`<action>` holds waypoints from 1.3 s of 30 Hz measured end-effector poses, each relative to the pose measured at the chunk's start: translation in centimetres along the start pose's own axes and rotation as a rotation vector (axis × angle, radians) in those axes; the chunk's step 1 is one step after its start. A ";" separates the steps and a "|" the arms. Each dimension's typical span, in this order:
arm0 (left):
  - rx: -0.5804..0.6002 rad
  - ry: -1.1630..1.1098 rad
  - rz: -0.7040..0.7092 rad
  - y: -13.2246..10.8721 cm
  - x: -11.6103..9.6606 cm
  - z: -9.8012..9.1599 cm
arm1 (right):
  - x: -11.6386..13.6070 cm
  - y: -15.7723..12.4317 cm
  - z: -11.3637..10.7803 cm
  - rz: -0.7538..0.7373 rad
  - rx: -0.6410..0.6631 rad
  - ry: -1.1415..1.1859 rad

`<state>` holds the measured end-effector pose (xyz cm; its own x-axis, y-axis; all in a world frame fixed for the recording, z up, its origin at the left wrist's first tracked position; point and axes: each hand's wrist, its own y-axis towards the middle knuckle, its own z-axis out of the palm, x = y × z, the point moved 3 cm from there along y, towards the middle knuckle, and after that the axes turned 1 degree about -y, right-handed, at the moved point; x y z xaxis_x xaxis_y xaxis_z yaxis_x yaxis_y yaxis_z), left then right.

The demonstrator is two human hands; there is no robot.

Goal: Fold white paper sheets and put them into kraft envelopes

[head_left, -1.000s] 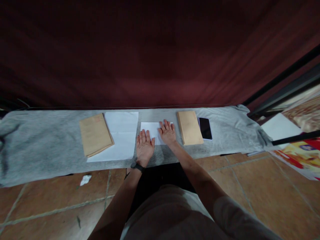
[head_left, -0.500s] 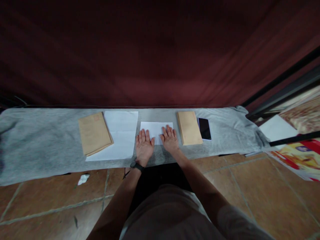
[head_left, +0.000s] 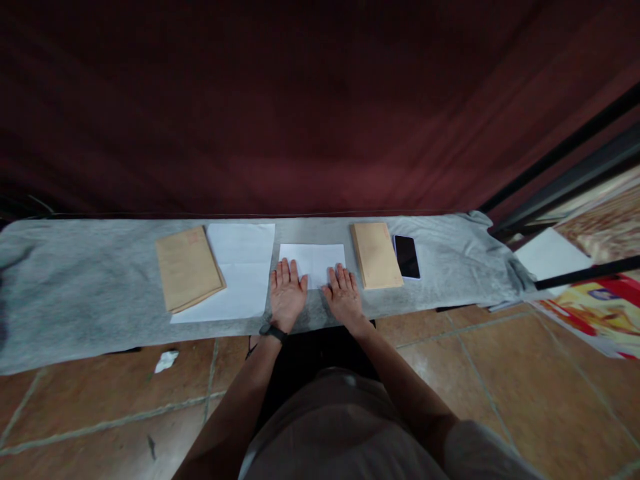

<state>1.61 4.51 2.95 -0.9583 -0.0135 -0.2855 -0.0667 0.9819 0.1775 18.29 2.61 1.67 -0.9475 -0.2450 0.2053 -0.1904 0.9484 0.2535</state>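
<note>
A small white sheet of paper point(head_left: 320, 260), possibly folded, lies on the grey cloth right in front of me. My left hand point(head_left: 288, 293) rests flat at its left side, palm down with the fingers stretched out. At the sheet's lower right lies my right hand point(head_left: 344, 297), also flat with its fingers extended. To the left, larger white paper point(head_left: 245, 267) is partly covered by a few brown envelopes point(head_left: 187, 267). A stack of brown envelopes point(head_left: 377, 257) sits to the right of my right hand.
A smartphone point(head_left: 407, 257) lies just right of the envelope stack. The narrow cloth-covered bench point(head_left: 100, 287) runs along a dark red curtain point(head_left: 320, 133). Black metal bars point(head_left: 575, 150) and printed boxes stand at the far right. Crumpled white tissue point(head_left: 166, 361) is on the tiled floor.
My right hand has slid toward me, from the middle of the small sheet down to its lower right edge. My left hand has stayed about where it was.
</note>
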 end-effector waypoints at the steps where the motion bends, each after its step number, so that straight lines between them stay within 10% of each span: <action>1: 0.001 0.004 -0.003 0.0 0.0 0.0 | 0.0 -0.2 -0.1 0.002 -0.005 0.000; 39: -0.043 -0.209 -0.175 0.2 1.0 -1.7 | 0.4 -3.5 -1.3 -0.002 0.013 0.016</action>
<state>0.17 4.34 4.29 -0.8530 -0.1389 -0.5031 -0.2428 0.9589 0.1469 18.95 -1.09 2.12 -0.9430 -0.2496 0.2200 -0.1951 0.9505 0.2420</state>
